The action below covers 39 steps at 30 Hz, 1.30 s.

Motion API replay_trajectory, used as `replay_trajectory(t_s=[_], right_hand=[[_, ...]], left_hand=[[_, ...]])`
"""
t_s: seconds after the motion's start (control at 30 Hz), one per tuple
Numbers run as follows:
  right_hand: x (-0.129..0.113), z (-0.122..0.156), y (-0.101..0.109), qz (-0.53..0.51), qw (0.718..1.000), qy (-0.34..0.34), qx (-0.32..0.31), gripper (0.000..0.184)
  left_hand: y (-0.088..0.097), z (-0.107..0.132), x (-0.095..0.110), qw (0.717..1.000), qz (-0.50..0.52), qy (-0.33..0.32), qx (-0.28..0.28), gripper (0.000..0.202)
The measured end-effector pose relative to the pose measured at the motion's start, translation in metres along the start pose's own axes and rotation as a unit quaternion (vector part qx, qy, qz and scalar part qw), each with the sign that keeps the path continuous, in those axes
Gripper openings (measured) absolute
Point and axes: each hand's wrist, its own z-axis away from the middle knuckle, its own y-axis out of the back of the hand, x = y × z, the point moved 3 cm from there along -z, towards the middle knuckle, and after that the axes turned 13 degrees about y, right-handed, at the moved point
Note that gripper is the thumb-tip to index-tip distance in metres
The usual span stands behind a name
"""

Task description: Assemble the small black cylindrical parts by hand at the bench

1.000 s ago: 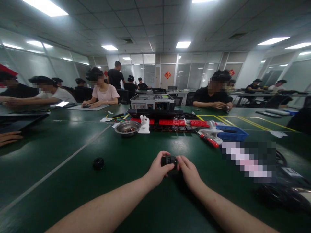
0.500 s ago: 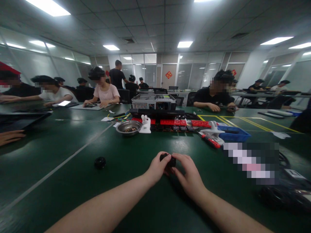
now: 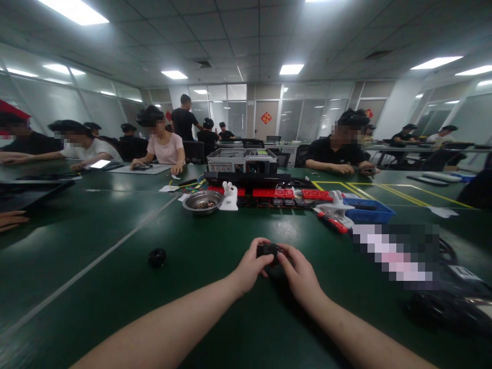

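Observation:
My left hand (image 3: pixel 250 266) and my right hand (image 3: pixel 298 271) meet over the dark green table (image 3: pixel 115 287), and both pinch one small black round part (image 3: pixel 268 250) between their fingertips. The part is held just above the table top. A second small black round part (image 3: pixel 157 257) lies alone on the table to the left of my hands.
Further back stand a metal bowl (image 3: pixel 202 201), a white holder (image 3: pixel 229 197), red trays (image 3: pixel 284 193), a blue bin (image 3: pixel 369 211), a red-handled tool (image 3: pixel 332 223) and an open computer case (image 3: pixel 242 161). Black cables (image 3: pixel 453 302) lie at the right. Several people sit around the tables.
My hands stayed together on the black part. The fingers shifted around it and the right hand's grip changed, as if turning the part. The view shifted slightly.

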Motion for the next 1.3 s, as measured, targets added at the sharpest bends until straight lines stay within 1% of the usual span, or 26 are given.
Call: replay_trajectory(t_s=[0.07,0.13,0.2,0.3,0.4,0.47,0.5,0.53,0.6,0.63,0.7,0.8,0.87,0.93,1.0,1.1,1.2,1.27,1.3], right_hand=[[-0.006,0.001,0.002,0.046,0.998,0.053,-0.004,0.029],[-0.013,0.002,0.003,0.079,0.990,0.119,-0.017,0.032],[-0.019,0.003,0.002,0.094,0.980,0.171,-0.036,0.036],[-0.023,0.005,0.000,0.096,0.973,0.202,-0.053,0.039],[-0.020,0.007,-0.001,0.083,0.981,0.173,-0.037,0.048],[-0.014,0.006,0.000,0.066,0.990,0.123,-0.010,0.056],[-0.010,0.005,0.000,0.053,0.995,0.090,0.002,0.056],[-0.006,0.004,0.000,0.036,0.998,0.054,0.008,0.052],[0.001,0.002,-0.001,-0.008,1.000,-0.008,0.003,0.039],[0.003,0.001,-0.001,-0.030,0.999,-0.029,-0.007,0.035],[0.004,-0.001,-0.002,-0.055,0.997,-0.045,-0.027,0.034],[0.000,-0.001,-0.002,-0.038,0.998,-0.032,-0.039,0.028],[-0.002,0.000,-0.001,-0.004,0.999,-0.004,-0.036,0.025],[-0.006,0.000,0.000,0.037,0.998,0.043,-0.026,0.027],[-0.010,0.001,0.001,0.069,0.993,0.093,-0.016,0.033],[-0.013,0.003,0.001,0.090,0.986,0.139,-0.017,0.037],[-0.013,0.004,0.001,0.086,0.986,0.138,-0.016,0.043],[-0.011,0.003,0.003,0.076,0.991,0.109,0.003,0.045],[-0.010,0.002,0.004,0.069,0.994,0.086,0.013,0.043]], left_hand=[[0.002,-0.002,-0.002,0.999,0.026,0.016,0.014,0.032],[0.004,-0.004,-0.004,0.998,0.042,0.026,0.035,0.034],[0.005,-0.006,-0.005,0.997,0.050,0.032,0.044,0.038],[0.004,-0.007,-0.006,0.997,0.045,0.046,0.040,0.040],[0.005,-0.006,-0.004,0.997,0.045,0.041,0.055,0.037],[0.005,-0.003,-0.003,0.996,0.059,0.027,0.067,0.033],[0.005,-0.002,-0.002,0.995,0.064,0.022,0.070,0.031],[0.005,-0.001,-0.001,0.995,0.069,0.017,0.069,0.030],[0.004,0.001,0.000,0.996,0.067,0.008,0.061,0.029],[0.004,0.002,0.001,0.997,0.058,0.005,0.055,0.028],[0.002,0.003,0.002,0.999,0.020,-0.003,0.038,0.030],[0.000,0.003,0.001,0.999,-0.027,-0.017,0.026,0.032],[0.001,0.001,-0.001,0.999,-0.022,-0.016,0.035,0.029],[0.003,-0.002,-0.004,0.999,-0.008,-0.005,0.049,0.028],[0.005,-0.005,-0.007,0.998,0.000,0.003,0.058,0.033],[0.006,-0.009,-0.009,0.998,0.002,0.016,0.058,0.039],[0.005,-0.009,-0.008,0.997,0.010,0.031,0.065,0.035],[0.004,-0.007,-0.006,0.997,0.027,0.032,0.066,0.030],[0.004,-0.005,-0.004,0.997,0.037,0.030,0.066,0.027]])
